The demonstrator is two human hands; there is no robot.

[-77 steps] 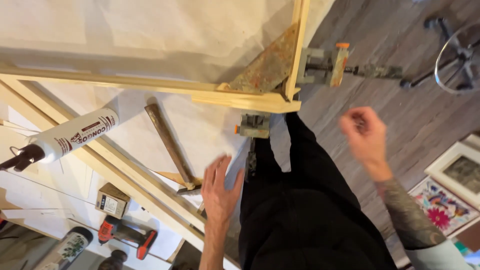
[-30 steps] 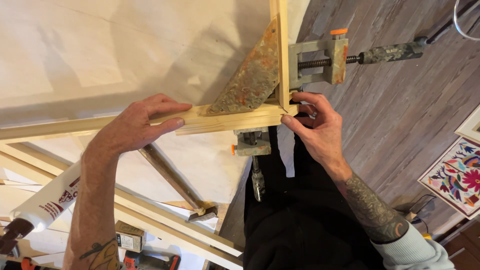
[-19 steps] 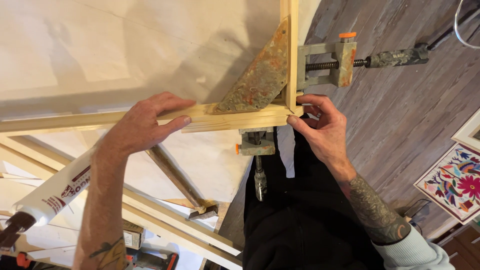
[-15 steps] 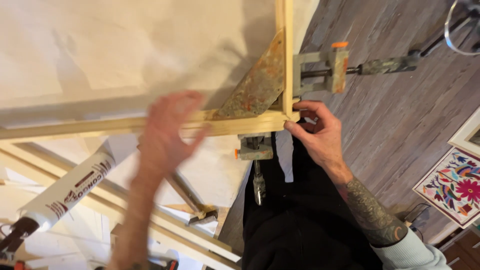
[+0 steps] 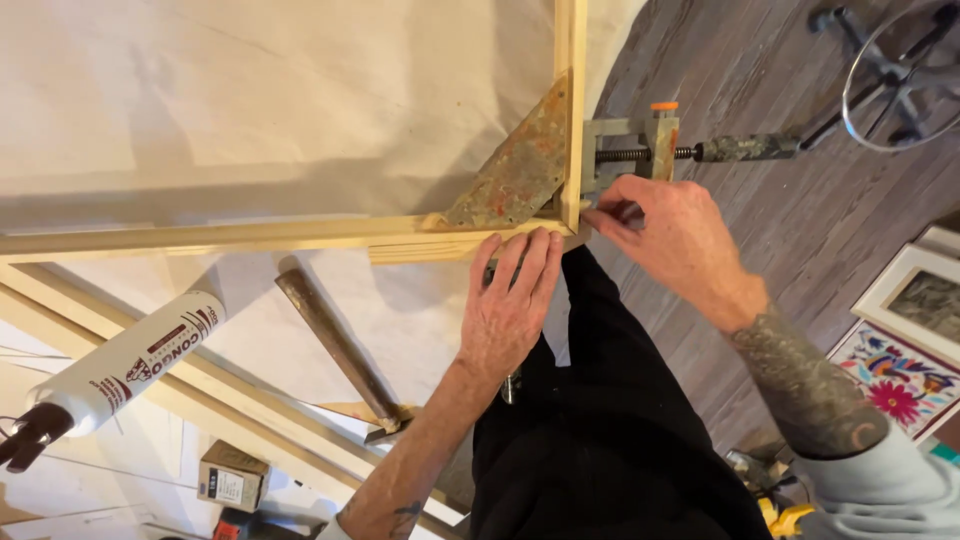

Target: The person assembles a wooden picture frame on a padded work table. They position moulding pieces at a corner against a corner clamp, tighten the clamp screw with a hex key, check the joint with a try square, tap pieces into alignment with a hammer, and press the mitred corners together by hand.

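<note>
Small cardboard box (image 5: 232, 476): one, well below and left of the left fingers, tan with a white label panel on its side.

White tube (image 5: 125, 362): one, cylindrical, far left of the left fingers, with red and dark print on its label. It lies slanted, its dark nozzle end toward the lower left.

Hammer (image 5: 340, 350): one, with a long brown handle running diagonally from upper left to lower right, below and left of the left hand.

Left hand (image 5: 512, 312): fingers spread slightly and laid flat, the tips pressing on the near edge of the short wooden strip (image 5: 455, 245). It grasps nothing.

Wooden frame (image 5: 240, 236): two pale bars meet at a corner just above the left fingertips. One bar runs left to right, the other (image 5: 571, 100) runs away from the person. The short strip lies along the near bar, its long axis left to right.

Triangular corner plate (image 5: 515, 180): one, mottled with rust and paint, sitting inside the corner just beyond the left fingers.

Right hand (image 5: 668, 242): fingers curled close at the outer side of the corner, pinching a small part that is hidden from view.

Clamp (image 5: 660, 150): one, grey with an orange cap, just beyond the right fingers, its screw pointing right.

Framed pictures (image 5: 915, 340): two, on the floor far right.
</note>
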